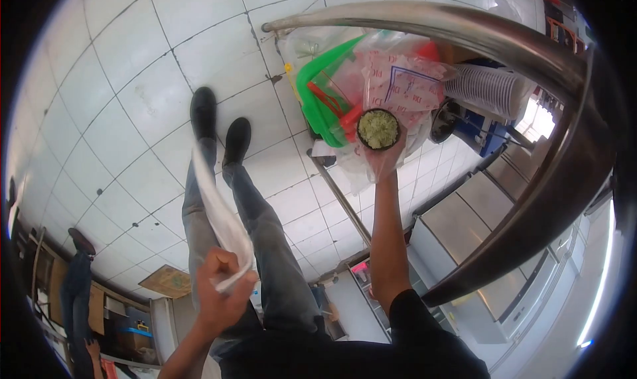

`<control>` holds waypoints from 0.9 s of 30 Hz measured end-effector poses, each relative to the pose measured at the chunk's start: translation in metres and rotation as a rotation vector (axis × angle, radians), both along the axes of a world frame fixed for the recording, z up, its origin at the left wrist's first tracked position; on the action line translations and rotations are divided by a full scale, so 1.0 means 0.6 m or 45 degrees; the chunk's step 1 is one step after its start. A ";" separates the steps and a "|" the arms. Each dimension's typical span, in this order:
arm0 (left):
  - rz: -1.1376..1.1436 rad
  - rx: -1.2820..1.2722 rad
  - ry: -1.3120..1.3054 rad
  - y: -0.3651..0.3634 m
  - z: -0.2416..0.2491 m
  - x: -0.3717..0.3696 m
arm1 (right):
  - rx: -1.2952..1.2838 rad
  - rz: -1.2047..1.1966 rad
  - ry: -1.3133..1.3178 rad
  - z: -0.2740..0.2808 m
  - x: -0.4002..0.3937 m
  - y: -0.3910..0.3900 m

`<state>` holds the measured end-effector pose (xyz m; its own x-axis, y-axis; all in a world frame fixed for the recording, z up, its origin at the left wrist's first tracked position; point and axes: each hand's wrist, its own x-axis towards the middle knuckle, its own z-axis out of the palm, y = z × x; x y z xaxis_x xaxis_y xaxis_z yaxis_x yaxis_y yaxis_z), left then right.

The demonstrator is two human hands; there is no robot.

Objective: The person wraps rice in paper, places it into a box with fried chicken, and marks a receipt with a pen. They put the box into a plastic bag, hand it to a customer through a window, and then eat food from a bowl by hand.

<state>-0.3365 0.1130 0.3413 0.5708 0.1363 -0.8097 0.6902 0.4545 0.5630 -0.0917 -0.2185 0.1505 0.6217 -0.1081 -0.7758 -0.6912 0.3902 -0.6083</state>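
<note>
My left hand (224,289) is closed in a fist around a long, white, twisted strip (219,206) that looks like thin plastic or cloth. The strip stretches up in front of my legs, blurred toward its far end. My right hand (387,159) is stretched forward, wrapped round a small dark-rimmed cup (379,128) filled with pale green, shredded-looking bits. Clear plastic hangs around that hand. Just beyond the cup lies a white packet with red print (408,80), beside a green plastic basket (306,90) with red items in it.
A curved metal rail (424,13) arcs over the goods at right. Stacked clear cups (488,90) lie under it. Stainless cabinets (488,213) stand at lower right. White floor tiles (152,107) spread ahead of my shoes. Another person's leg (76,286) shows at far left, near shelves.
</note>
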 end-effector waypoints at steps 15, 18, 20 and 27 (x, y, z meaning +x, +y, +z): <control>-0.395 -0.677 0.361 0.078 0.124 -0.057 | 0.366 -0.310 0.028 0.151 -0.127 0.055; -0.764 -0.318 0.393 0.091 0.197 -0.024 | 0.545 -0.152 0.102 0.250 -0.220 0.092; -1.049 -0.041 0.397 0.109 0.263 -0.008 | 0.831 -0.035 0.178 0.393 -0.258 0.147; -1.330 0.368 -0.045 0.166 0.442 0.048 | 0.859 -0.481 0.221 0.744 -0.295 0.213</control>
<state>-0.3079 0.2126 0.6064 0.5380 -0.2474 -0.8058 0.6406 -0.5014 0.5816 -0.2684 -0.0908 0.5966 0.5008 0.2404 -0.8315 -0.5016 0.8635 -0.0524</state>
